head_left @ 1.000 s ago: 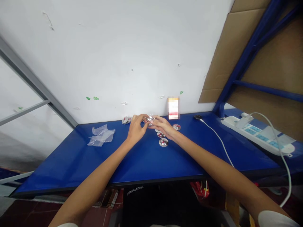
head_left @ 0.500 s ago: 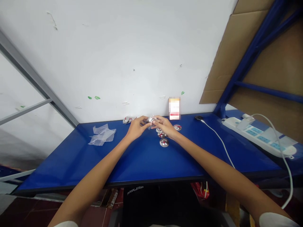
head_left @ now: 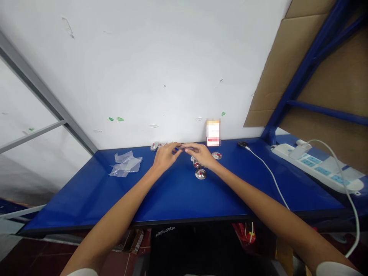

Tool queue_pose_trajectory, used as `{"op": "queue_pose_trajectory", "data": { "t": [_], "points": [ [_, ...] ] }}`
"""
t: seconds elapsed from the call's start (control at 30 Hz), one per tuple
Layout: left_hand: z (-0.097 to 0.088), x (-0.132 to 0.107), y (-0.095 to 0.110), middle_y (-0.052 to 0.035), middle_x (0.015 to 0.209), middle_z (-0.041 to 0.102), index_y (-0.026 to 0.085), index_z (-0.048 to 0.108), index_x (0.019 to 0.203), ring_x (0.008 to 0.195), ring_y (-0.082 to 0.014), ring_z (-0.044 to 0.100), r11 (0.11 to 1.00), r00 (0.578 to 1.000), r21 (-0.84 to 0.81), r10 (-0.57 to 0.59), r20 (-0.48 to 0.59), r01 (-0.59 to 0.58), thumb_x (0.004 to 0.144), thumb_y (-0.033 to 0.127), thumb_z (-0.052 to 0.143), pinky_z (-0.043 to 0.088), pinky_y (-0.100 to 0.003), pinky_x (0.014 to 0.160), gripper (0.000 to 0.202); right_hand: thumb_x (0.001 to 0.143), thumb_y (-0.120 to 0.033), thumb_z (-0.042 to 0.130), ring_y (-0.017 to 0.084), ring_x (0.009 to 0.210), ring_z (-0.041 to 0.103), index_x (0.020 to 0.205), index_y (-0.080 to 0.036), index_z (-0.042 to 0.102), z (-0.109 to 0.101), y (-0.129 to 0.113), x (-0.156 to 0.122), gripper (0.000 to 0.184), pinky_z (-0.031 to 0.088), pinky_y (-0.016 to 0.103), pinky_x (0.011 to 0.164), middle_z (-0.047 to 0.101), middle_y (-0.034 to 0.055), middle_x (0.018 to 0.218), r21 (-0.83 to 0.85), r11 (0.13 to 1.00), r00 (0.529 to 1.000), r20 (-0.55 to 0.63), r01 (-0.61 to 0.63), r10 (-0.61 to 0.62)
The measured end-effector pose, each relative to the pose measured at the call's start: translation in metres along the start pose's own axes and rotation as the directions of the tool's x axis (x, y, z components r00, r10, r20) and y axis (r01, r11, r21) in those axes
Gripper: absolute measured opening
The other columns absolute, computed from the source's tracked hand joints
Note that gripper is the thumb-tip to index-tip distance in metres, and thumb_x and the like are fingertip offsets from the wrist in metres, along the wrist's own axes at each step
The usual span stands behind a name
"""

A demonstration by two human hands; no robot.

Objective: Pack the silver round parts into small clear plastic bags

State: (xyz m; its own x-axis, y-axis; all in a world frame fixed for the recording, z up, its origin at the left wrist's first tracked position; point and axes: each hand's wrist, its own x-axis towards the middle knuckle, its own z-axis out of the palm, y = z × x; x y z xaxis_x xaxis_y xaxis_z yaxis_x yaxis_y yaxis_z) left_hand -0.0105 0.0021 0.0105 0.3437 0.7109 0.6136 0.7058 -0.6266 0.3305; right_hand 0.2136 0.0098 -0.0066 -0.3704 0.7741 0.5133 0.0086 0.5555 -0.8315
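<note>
plastic wrappers [head_left: 125,165]: left | power strip [head_left: 316,168]: right | white cable [head_left: 269,173]: beside it | cardboard [head_left: 273,76]: upper right

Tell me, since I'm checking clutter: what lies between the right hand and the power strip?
Head view: a shiny disc, then a white cable across the blue table.

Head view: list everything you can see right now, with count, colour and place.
table: one, blue, fills centre of view.
round discs: at least four, silver and red, beside right hand.
plastic bags: small pile, clear, table's left.
card: one, white and red, table's back edge.
power strip: one, white, far right.
cable: one, white, right of discs.
small piece: one, colour unclear, pinched between both hands.
left hand, right hand: two, bare, fingertips meeting.
</note>
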Motion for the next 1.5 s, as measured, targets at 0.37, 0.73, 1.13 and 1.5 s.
{"op": "queue_pose_trajectory", "data": {
  "t": [0.37,0.73,1.13,1.5],
  "points": [
    [-0.001,-0.001,0.01,-0.0033,0.098,0.073,0.026,0.073,0.111,0.077,-0.018,0.066,0.992,0.996,0.099,-0.069,-0.05,0.074,0.1,0.026,0.061,0.048,-0.031,0.074,0.015,0.103,-0.037,0.062,0.024,0.094,0.069,0.119,-0.025,0.071,-0.008,0.011,0.002,0.022,0.058,0.042,0.093,0.07,0.0054,0.103,-0.29,0.956,0.959,-0.281,-0.055,-0.03],
    [0.011,-0.007,0.01,-0.0027,0.093,0.069,0.023,0.067,0.096,0.084,-0.0201,0.065,0.992,0.998,0.112,-0.056,0.019,0.054,0.093,0.017,0.063,0.047,-0.032,0.074,0.008,0.098,-0.013,0.066,0.034,0.121,0.056,0.139,-0.024,0.062,0.01,-0.014,-0.009,0.043,0.052,0.053,0.105,0.06,0.0144,0.13,-0.734,0.616,0.954,0.156,0.286,-0.258],
    [0.001,-0.004,0.024,-0.0034,0.092,0.069,0.024,0.067,0.091,0.082,-0.0198,0.065,0.999,0.999,0.038,-0.017,0.037,0.016,0.098,0.027,0.064,0.048,-0.033,0.075,0.008,0.104,-0.021,0.064,0.03,0.102,0.06,0.113,-0.025,0.078,-0.001,0.0,-0.007,0.017,0.05,0.045,0.092,0.068,0.0103,0.106,-0.79,0.551,0.953,0.137,0.269,-0.269],
    [-0.06,0.016,-0.044,-0.0043,0.083,0.066,0.023,0.064,0.082,0.077,-0.0203,0.06,0.943,0.912,0.165,-0.219,-0.346,0.288,0.102,0.028,0.051,0.042,-0.034,0.076,0.025,0.1,-0.008,0.059,0.028,0.108,0.06,0.113,-0.02,0.066,-0.008,0.034,0.06,0.019,0.049,0.036,0.084,0.067,0.0118,0.114,-0.861,0.427,0.961,0.248,0.277,-0.124]
  ]
}}
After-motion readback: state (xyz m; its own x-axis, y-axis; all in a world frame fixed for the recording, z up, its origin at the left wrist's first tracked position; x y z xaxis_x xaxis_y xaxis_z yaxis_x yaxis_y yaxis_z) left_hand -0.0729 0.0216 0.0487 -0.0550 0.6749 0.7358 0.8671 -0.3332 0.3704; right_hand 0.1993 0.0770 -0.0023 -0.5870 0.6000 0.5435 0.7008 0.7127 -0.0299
